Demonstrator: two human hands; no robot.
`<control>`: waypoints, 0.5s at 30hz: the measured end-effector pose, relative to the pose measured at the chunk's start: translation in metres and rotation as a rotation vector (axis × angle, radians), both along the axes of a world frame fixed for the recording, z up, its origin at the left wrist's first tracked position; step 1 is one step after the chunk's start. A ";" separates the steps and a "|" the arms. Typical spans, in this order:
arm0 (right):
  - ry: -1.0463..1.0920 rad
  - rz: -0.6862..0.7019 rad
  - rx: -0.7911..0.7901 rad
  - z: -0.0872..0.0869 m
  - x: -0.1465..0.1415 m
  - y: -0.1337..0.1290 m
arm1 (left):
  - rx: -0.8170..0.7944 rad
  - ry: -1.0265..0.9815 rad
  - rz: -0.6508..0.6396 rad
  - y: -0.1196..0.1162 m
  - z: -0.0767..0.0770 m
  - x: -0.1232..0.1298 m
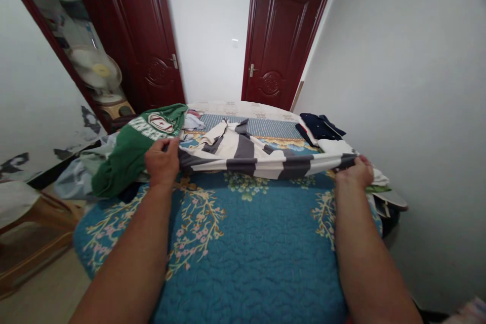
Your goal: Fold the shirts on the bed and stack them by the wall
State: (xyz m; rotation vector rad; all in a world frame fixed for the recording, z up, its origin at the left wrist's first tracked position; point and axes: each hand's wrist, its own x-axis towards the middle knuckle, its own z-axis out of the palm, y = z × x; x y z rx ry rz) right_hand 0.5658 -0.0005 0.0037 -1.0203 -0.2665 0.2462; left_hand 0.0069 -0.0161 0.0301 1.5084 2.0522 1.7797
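A grey and white striped garment (245, 148) is stretched sideways between my two hands, its near edge pulled taut just above the blue quilted cover (246, 243). My left hand (163, 159) is closed on the left end of that edge, beside a green printed sweatshirt (140, 144). On the other side, my right hand (357, 171) pinches the right end of the edge, near a pile of white clothing. Beyond the taut edge, the rest of the garment lies loosely over the cover. Its exact kind is hard to make out.
Several clothes lie heaped at the left, with light ones (79, 177) under the sweatshirt. Dark folded clothes (321, 126) and a white cloth (334, 146) are at the right by the wall. A wooden stool (45, 212) stands at the left, a fan (94, 68) behind it.
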 end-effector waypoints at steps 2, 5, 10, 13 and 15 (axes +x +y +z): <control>0.046 -0.089 -0.060 -0.008 0.011 0.001 | -0.014 -0.107 0.109 0.003 -0.001 -0.011; -0.004 -0.104 -0.103 -0.013 0.002 0.001 | -0.056 -0.148 0.039 0.005 -0.006 -0.012; -0.089 -0.228 -0.077 -0.003 -0.008 -0.006 | -0.202 -0.399 -0.547 -0.008 0.001 -0.007; -0.098 -0.265 -0.099 0.000 -0.003 -0.008 | -0.275 -0.381 -0.828 -0.017 0.007 -0.003; -0.090 -0.255 -0.104 0.000 -0.003 -0.007 | -0.256 -0.346 -0.848 -0.017 0.007 0.004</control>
